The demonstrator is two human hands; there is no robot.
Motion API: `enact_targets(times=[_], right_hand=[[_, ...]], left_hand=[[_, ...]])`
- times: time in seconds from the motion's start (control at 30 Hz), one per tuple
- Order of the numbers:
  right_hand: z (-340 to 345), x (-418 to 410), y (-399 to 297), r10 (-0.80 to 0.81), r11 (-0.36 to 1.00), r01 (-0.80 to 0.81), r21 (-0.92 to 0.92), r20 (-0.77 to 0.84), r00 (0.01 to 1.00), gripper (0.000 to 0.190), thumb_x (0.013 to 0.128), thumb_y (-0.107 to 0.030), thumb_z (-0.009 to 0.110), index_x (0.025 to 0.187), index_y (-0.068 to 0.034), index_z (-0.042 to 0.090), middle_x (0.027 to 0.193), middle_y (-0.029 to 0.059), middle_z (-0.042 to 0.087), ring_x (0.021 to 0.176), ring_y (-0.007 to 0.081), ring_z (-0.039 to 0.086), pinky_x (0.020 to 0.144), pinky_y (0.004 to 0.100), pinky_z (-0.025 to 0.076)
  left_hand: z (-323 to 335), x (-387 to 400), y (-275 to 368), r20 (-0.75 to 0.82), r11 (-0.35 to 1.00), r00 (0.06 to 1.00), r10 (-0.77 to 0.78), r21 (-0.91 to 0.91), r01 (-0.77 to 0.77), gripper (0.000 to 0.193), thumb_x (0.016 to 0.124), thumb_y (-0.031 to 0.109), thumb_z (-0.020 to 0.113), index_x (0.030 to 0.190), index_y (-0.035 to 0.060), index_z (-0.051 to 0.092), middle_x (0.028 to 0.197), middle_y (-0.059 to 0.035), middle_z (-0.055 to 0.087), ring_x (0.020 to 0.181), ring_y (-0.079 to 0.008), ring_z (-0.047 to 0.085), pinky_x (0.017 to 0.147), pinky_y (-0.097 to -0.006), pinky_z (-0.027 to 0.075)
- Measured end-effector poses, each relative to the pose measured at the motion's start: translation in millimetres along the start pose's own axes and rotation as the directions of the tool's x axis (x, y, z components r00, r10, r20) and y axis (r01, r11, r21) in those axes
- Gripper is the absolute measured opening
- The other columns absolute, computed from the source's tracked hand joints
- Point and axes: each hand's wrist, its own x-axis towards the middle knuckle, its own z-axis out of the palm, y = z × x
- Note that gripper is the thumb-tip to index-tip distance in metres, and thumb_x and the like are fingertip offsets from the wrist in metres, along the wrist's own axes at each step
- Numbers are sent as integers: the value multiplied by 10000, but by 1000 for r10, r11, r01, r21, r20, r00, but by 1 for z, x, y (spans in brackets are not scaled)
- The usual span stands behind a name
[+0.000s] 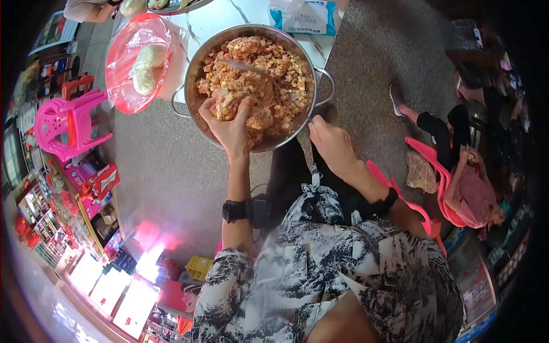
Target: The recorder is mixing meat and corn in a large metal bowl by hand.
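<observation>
A stainless-steel two-handled basin (191,109) stands at the table's near edge, full of minced filling (283,92) flecked with yellow, corn-like bits. My left hand (229,130) is inside it, thumb and fingers spread around a large lump of the filling (233,100). What seems to be a metal utensil (244,66) lies partly sunk in the mixture; its other end cannot be made out. At the basin's lower right, my right hand (332,139) has its fingers curled closed against the rim, just below the right loop handle (328,85).
Left of the basin, a red plastic basin (113,81) lined with clear film holds pale wrapped bundles (148,68). A blue-and-white packet (302,19) lies on the marble-patterned table (206,19). Someone's arm (96,10) shows at top left; another person (467,188) sits at right. Pink chairs (68,122) stand left.
</observation>
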Motion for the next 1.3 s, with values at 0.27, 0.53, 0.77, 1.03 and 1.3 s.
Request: enact_targets(times=[0.27,0.53,0.77,1.03,1.3], right_hand=[[-9,-6,-16,-154,973,190,133,-246,957,142,915,-155,512,860,-30,474,678,217,604,686,433,603,568,478,476],[-20,-1,-31,-133,973,165,163,-189,973,141,910,-165,508,887,-31,470,660,238,595,694,455,599,587,518,480],[-11,3,-9,-42,999,42,-2,33,999,137,909,-153,511,880,-32,456,662,248,574,695,460,588,581,534,468],[-7,-9,1,50,992,-41,-116,78,996,175,932,-196,509,882,-38,453,680,251,573,687,469,572,576,551,433],[-6,-17,5,74,994,-67,-92,69,995,189,936,-206,506,882,-35,447,672,275,552,701,481,560,576,546,423]], left_hand=[[-2,-3,-7,-10,999,999,33,-15,-33,555,736,47,773,1116,54,369,1062,-101,490,948,-164,574,763,-270,539],[-8,1,-29,-27,994,999,31,-108,-34,540,728,59,775,1092,63,376,1075,-99,465,979,-177,529,838,-293,479],[-12,-7,-28,-32,985,999,9,-174,-15,533,724,55,779,1064,72,369,1034,-88,478,975,-171,533,831,-293,483],[-22,1,-41,48,982,998,33,-187,-24,561,723,7,760,1092,76,344,1074,-106,476,963,-182,572,819,-301,531],[-17,6,-26,122,974,990,-71,-207,96,571,713,51,739,1135,55,354,1109,-105,439,1023,-189,506,858,-299,474]])
